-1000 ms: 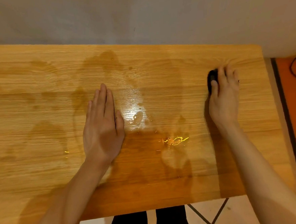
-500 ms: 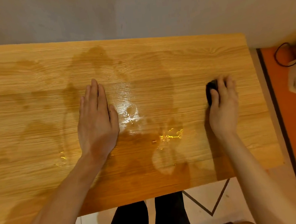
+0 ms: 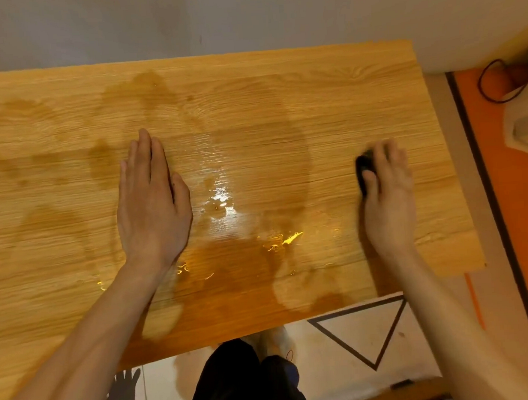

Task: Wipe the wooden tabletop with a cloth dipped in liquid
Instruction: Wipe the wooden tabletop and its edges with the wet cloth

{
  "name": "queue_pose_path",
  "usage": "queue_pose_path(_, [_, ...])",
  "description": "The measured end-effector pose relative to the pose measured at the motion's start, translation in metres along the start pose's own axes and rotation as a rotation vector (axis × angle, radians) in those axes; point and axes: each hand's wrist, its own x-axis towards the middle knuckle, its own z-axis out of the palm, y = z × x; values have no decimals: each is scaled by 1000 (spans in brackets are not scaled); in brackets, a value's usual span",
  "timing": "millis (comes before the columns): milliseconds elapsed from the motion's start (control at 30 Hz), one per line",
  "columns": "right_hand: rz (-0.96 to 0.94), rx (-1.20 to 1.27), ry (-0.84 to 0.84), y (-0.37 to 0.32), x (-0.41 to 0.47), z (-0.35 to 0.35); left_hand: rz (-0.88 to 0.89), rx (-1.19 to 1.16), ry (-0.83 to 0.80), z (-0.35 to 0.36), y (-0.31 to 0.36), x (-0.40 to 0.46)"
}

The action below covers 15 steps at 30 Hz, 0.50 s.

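At frame right, the right hand [image 3: 387, 197] curls its fingers [image 3: 368, 183] over a dark cloth [image 3: 363, 168] (soft, wet, likely slippery; bunch it under the palm). The left hand [image 3: 152, 204] lies flat, empty, on the wet desk [image 3: 248, 85].

Wooden tabletop [image 3: 327, 95] — streaked with wet patches — with a dark cloth [image 3: 364, 171] near its right end.
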Motion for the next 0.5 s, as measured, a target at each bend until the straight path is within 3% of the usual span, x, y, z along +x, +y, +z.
queue_pose_path(100, [98, -19, 101, -24, -12, 17, -1, 9, 4, 0, 1, 1])
queue_pose_path(233, [-250, -33, 25, -113, -66, 71, -2, -3, 36, 0, 2, 0])
queue_pose_path(367, [-497, -49, -117, -90, -61, 57, -2, -68, 50, -1, 1, -3])
queue_pose_path(400, [-471, -74, -119, -68, -52, 45, 9, -90, 49, -3, -1, -4])
queue_pose_path(500, [-122, 2, -70, -6, -36, 3, 48, -140, 32, -13, -5, -19])
